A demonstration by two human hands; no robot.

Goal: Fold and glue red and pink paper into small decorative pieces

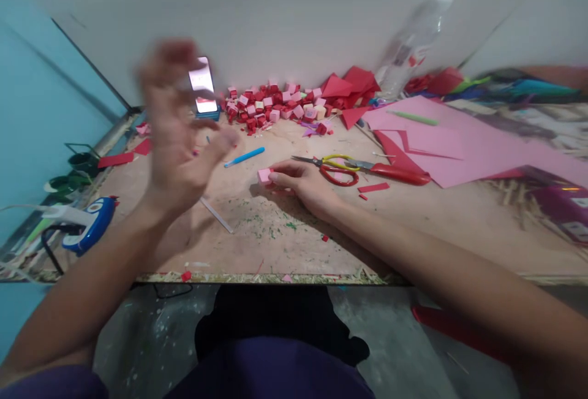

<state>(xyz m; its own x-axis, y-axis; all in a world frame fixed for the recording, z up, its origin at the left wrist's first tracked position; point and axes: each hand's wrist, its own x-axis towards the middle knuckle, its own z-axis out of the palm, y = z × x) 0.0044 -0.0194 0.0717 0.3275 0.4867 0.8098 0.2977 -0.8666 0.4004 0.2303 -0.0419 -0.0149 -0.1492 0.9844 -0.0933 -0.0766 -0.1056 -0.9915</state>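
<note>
My right hand (301,181) rests on the board and pinches a small pink paper cube (264,175) between its fingertips. My left hand (177,126) is raised above the board, blurred by motion, with fingers spread and nothing seen in it. A lit phone (203,87) stands just behind that hand. A heap of red and pink paper cubes (275,108) lies at the back of the board.
Red-handled scissors (340,172) and a red cutter (395,171) lie right of my right hand. Pink paper sheets (459,141) cover the right side. A blue pen (244,156), a white strip (217,215), a blue glue gun (89,224) and a plastic bottle (408,43) are around.
</note>
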